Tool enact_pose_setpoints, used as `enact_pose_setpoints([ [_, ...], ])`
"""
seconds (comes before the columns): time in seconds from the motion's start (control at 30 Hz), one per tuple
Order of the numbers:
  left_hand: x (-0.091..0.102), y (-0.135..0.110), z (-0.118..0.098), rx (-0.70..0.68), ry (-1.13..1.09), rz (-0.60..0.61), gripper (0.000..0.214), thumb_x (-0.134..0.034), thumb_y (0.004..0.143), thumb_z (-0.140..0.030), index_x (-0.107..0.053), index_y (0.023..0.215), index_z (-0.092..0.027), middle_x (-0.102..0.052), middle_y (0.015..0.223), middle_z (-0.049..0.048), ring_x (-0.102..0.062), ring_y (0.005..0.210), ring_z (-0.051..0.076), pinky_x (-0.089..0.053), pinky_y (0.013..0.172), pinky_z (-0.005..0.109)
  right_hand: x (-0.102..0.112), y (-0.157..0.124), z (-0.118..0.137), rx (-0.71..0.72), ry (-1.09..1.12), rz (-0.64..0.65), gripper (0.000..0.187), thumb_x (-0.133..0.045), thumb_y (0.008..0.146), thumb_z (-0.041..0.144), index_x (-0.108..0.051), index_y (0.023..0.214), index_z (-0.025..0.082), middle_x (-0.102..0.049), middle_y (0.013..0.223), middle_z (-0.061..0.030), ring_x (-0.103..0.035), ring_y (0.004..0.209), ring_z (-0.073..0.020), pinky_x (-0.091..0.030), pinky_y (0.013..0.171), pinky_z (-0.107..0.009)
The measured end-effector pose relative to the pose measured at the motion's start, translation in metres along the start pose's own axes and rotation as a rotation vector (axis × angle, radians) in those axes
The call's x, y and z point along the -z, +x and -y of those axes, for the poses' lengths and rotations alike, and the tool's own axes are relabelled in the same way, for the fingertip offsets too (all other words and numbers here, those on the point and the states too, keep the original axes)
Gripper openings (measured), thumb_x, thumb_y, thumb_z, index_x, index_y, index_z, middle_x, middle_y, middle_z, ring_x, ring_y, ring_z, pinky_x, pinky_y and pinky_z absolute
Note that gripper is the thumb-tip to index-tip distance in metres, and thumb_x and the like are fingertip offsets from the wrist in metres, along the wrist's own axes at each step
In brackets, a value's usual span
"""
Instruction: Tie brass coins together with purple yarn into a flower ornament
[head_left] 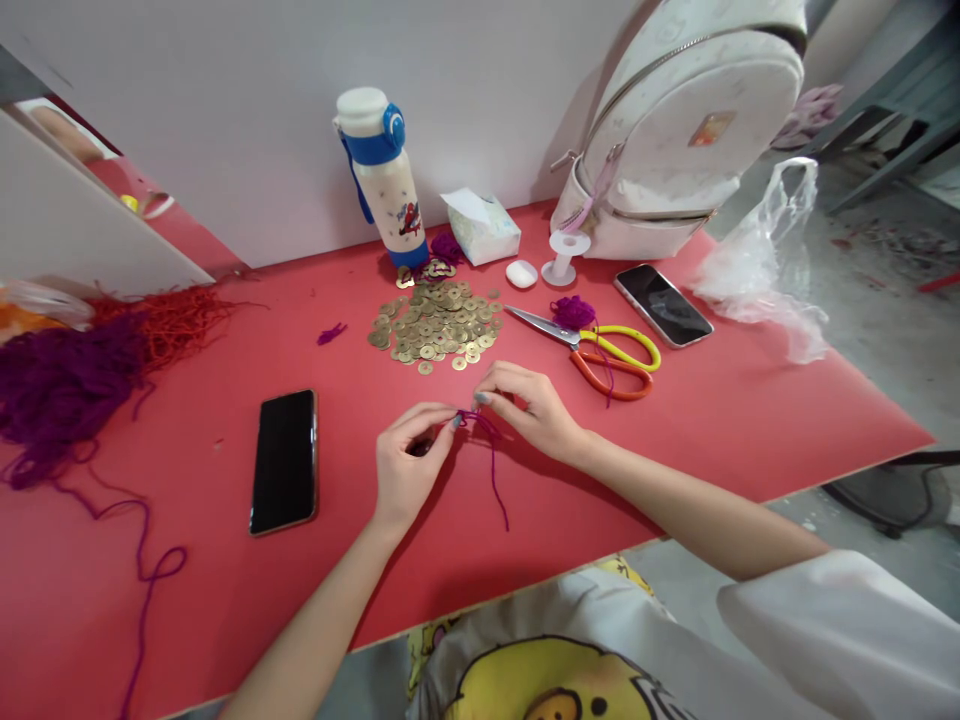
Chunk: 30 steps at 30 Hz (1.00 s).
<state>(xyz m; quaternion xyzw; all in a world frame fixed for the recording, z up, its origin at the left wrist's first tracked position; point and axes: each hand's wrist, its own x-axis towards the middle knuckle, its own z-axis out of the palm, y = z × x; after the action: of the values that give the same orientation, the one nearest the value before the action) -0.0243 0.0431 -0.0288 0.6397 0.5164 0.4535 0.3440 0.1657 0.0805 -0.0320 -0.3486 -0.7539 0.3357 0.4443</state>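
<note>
My left hand (409, 460) and my right hand (529, 408) meet over the red table (675, 440), each pinching a short purple cord (491, 455) between thumb and fingertips. The cord's loose end trails toward the table's front edge. A small dark thing shows under my left hand's fingers; I cannot make it out. Just beyond my hands lies a pile of brass coins with holes (437, 325).
A black phone (284, 460) lies left of my hands, a second phone (663, 304) at right. Scissors (600, 350) with yellow and orange handles lie by a purple yarn ball (574, 312). Purple and red yarn heaps (67, 375) sit far left. Bottle (382, 175), tissue pack (480, 225), spool (565, 257), backpack (675, 120) stand behind.
</note>
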Motion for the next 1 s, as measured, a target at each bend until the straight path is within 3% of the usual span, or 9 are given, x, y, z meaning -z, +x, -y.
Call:
enact_pose_setpoints([
  [0.2,0.0012,-0.0009,-0.003,-0.008,0.021,0.009,0.014,-0.064,0.087,-0.024,-0.076,0.083,-0.017,-0.073,0.086,0.0057,-0.066,0.072,0.014,-0.05,0.058,0.021,-0.0011,0.0021,-0.0032,-0.053,0.077,0.039,0.009,-0.068,0.09,0.028,-0.072,0.086,0.02,-0.067,0.081,-0.0032,-0.057,0.075,-0.0157,-0.046,0.068,-0.029],
  [0.5,0.0029,0.0,-0.0046,-0.089,0.101,0.036,0.013,-0.064,0.087,-0.021,-0.076,0.082,-0.019,-0.075,0.085,0.0045,-0.069,0.078,0.015,-0.055,0.071,0.024,-0.0014,0.0013,-0.0038,-0.072,0.128,0.03,0.006,-0.073,0.085,0.022,-0.072,0.081,0.019,-0.065,0.08,-0.0022,-0.056,0.072,-0.0142,-0.045,0.066,-0.027],
  [1.0,0.0025,-0.0014,-0.0018,-0.082,0.151,-0.012,0.014,-0.062,0.088,-0.021,-0.075,0.083,-0.019,-0.074,0.086,0.0043,-0.067,0.073,0.014,-0.051,0.061,0.022,-0.0043,-0.0009,-0.0044,0.001,0.042,0.012,0.012,-0.07,0.089,0.029,-0.074,0.081,0.021,-0.066,0.08,-0.004,-0.058,0.078,-0.0178,-0.048,0.075,-0.033],
])
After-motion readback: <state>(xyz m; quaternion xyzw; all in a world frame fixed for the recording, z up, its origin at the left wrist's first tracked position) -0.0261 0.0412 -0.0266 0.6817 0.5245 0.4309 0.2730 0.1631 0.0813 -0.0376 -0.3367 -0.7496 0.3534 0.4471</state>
